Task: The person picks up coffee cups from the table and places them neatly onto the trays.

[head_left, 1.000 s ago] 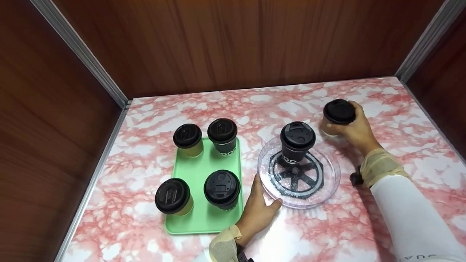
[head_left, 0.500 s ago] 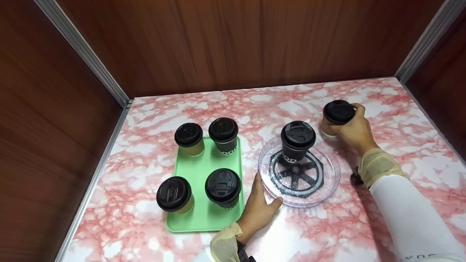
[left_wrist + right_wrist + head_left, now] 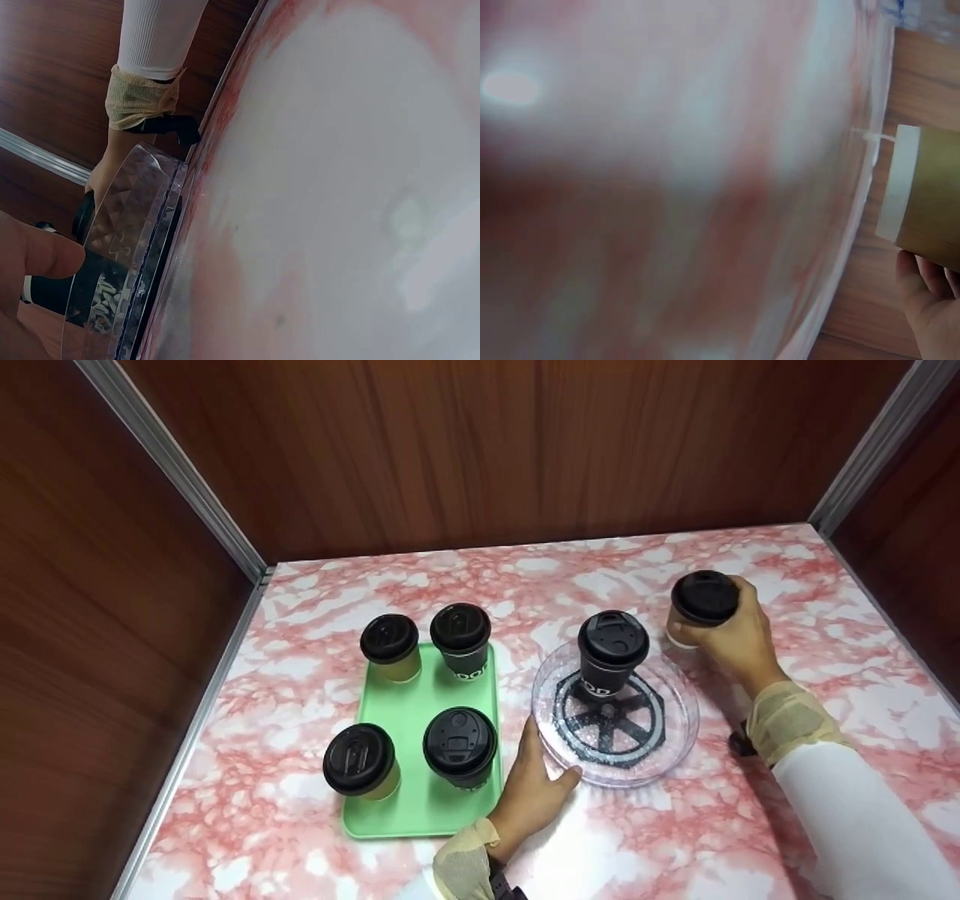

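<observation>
My right hand (image 3: pixel 739 641) grips a brown paper coffee cup (image 3: pixel 681 631) with a black lid, behind and right of a clear round turntable (image 3: pixel 679 735). In the right wrist view, the base of the brown cup (image 3: pixel 930 195) seems slightly above the tabletop. My left hand (image 3: pixel 529 802) rests against the turntable's front left rim, thumb and forefinger spread along it. A black lidded cup (image 3: pixel 606 671) with white lettering stands upright on the back part of the turntable. Its black spoked ring shows through the clear plastic.
A green tray (image 3: pixel 390 720) left of the turntable bears two brown cups, (image 3: pixel 401 669) at its back, and two black cups, (image 3: pixel 466 661) likewise at its back, all lidded. Brown wood panels (image 3: pixel 480 450) enclose the marbled red and white table (image 3: pixel 262 720).
My right hand and the brown cup have shifted slightly right and nearer to me. The left hand, turntable and other cups look unchanged, apart from slight camera movement.
</observation>
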{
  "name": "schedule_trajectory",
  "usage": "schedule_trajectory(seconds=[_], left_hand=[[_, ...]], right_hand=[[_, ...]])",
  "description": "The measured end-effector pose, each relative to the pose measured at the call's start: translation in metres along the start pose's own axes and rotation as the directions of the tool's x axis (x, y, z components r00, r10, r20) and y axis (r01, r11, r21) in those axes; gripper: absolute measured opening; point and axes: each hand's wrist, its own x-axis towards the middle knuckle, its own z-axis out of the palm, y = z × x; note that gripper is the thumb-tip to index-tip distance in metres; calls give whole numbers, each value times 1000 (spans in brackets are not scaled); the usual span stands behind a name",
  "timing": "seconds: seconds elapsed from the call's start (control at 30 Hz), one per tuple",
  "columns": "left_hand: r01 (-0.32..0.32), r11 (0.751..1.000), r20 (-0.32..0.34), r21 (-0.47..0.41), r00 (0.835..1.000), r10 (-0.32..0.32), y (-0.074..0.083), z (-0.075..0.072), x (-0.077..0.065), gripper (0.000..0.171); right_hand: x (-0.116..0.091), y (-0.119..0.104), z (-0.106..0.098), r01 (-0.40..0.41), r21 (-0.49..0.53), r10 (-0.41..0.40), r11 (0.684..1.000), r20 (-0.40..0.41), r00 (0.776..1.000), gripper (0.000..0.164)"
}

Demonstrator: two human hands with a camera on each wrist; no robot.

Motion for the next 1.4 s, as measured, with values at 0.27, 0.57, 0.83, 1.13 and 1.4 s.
schedule_trajectory(seconds=[0.27,0.57,0.83,1.13,1.4], left_hand=[[3,1000,5,4,1000,-3,-1,1,1,97],[-15,1000,-7,2,1000,15,-2,0,1,97],[-10,1000,3,2,1000,10,-1,0,0,96],[-6,1000,12,7,1000,6,0,-1,1,98],[-30,1000,-3,7,1000,30,-2,0,1,96]], right_hand=[[-17,-16,-8,12,23,-11,1000,-64,998,109],[-41,-37,-14,32,15,-30,999,-87,996,112],[-59,-46,-15,65,26,-62,998,-103,993,106],[-89,-57,-20,77,52,-72,996,-108,992,106],[-110,-66,-17,117,58,-110,991,-106,988,107]])
